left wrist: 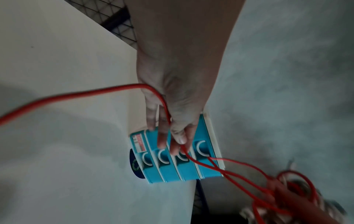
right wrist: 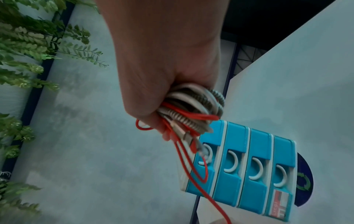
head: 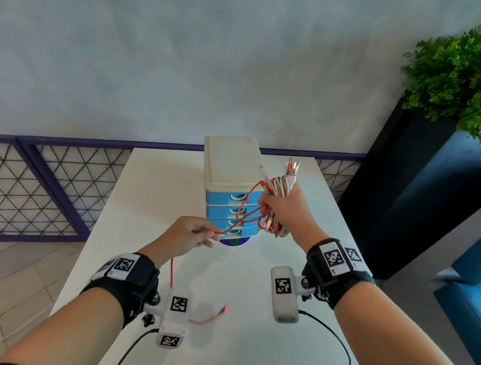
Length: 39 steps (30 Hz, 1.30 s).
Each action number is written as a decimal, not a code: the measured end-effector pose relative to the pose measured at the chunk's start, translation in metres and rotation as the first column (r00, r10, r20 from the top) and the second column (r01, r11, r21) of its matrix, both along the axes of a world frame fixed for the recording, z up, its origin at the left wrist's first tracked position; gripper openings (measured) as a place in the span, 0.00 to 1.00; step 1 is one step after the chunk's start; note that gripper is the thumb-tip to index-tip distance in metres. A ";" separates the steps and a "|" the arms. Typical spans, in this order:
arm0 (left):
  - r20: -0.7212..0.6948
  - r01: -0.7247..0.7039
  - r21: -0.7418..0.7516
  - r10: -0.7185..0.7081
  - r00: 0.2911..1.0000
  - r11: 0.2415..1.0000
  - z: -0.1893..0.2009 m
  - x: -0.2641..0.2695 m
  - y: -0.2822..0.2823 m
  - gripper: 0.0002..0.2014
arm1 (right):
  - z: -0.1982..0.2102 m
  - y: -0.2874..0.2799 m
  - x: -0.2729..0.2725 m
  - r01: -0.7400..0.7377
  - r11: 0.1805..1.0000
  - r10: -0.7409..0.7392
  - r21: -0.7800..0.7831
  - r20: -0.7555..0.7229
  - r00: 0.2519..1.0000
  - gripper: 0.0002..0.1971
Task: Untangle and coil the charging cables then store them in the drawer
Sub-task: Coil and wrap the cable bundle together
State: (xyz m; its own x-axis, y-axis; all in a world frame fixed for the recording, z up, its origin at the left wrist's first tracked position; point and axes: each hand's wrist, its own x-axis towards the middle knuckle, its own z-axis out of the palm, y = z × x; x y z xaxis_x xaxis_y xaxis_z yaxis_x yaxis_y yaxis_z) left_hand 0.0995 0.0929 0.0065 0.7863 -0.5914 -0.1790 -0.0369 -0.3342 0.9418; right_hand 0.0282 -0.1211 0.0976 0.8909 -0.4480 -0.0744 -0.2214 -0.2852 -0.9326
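My right hand [head: 266,210] grips a bundle of charging cables [head: 280,191], white, spiral-wrapped and red, held up in front of the drawer unit [head: 232,167]. The connectors [head: 292,168] stick out above the fist. A red cable [head: 245,209] loops out of the bundle across the blue drawer fronts to my left hand [head: 213,235], which pinches it between thumb and fingers. Below that hand the cable hangs down, and its plug end [head: 224,309] lies on the white table [head: 247,351]. All the drawers are closed. The right wrist view shows the fist [right wrist: 162,121] round the bundle [right wrist: 195,104].
The drawer unit stands at the table's far middle on a dark blue round disc [head: 232,242]. A purple mesh railing [head: 29,187] runs behind and to the left. A green plant [head: 469,83] in a dark planter and blue seating are at the right.
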 end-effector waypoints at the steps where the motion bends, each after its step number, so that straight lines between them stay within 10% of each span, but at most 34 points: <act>1: 0.088 0.013 0.042 -0.017 0.996 0.999 0.001 -0.001 -0.003 0.16 | 0.000 0.003 -0.001 -0.029 0.998 0.029 0.051 0.003 1.000 0.05; 5: 0.351 -0.122 -0.044 0.130 0.927 0.992 0.029 -0.015 -0.024 0.11 | -0.005 0.012 -0.003 -0.103 0.973 0.104 0.207 0.006 0.995 0.08; 10: 0.268 0.085 0.005 -0.083 0.960 0.996 0.054 -0.033 -0.042 0.08 | -0.007 0.013 -0.002 -0.097 0.943 0.091 0.317 0.034 0.995 0.10; 16: 0.038 -0.163 -0.068 0.166 0.985 0.984 0.040 -0.010 -0.025 0.13 | -0.002 0.005 -0.010 -0.112 0.912 0.106 0.394 0.035 0.994 0.04; 21: 0.396 -0.362 0.318 0.225 0.891 0.876 0.032 -0.004 -0.012 0.22 | 0.005 -0.002 -0.014 -0.218 0.847 0.174 0.485 0.135 0.976 0.05; 26: 0.492 0.029 0.070 -0.060 0.868 0.997 0.057 -0.032 -0.035 0.17 | 0.007 0.007 -0.008 -0.226 0.873 0.161 0.432 0.182 0.970 0.04; 30: 0.134 0.191 -0.064 -0.182 0.974 0.979 0.070 -0.040 -0.038 0.19 | 0.002 0.003 0.003 -0.015 0.932 -0.065 0.361 0.210 0.976 0.05; 33: -0.207 0.408 -0.211 -0.448 0.869 0.888 0.067 -0.048 -0.030 0.16 | -0.003 -0.010 0.010 0.071 0.873 -0.202 0.483 0.225 0.953 0.08; 36: -0.274 0.652 -0.026 -0.632 0.725 0.758 0.058 -0.053 -0.025 0.16 | 0.001 -0.019 0.011 -0.050 0.656 -0.213 0.753 0.248 0.945 0.08; 39: -0.012 0.470 0.312 -0.491 0.871 0.826 0.053 -0.040 -0.029 0.13 | 0.012 -0.020 0.000 -0.148 0.621 -0.022 0.770 0.207 0.978 0.04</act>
State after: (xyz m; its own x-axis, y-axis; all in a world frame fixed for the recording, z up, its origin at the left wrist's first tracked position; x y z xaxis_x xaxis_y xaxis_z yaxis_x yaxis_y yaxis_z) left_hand 0.0596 0.0636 0.0590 0.4323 -0.8249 -0.3641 -0.3242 -0.5190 0.7909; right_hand 0.0281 -0.1414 0.1094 0.9487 -0.2399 -0.2058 -0.0386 0.5584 -0.8286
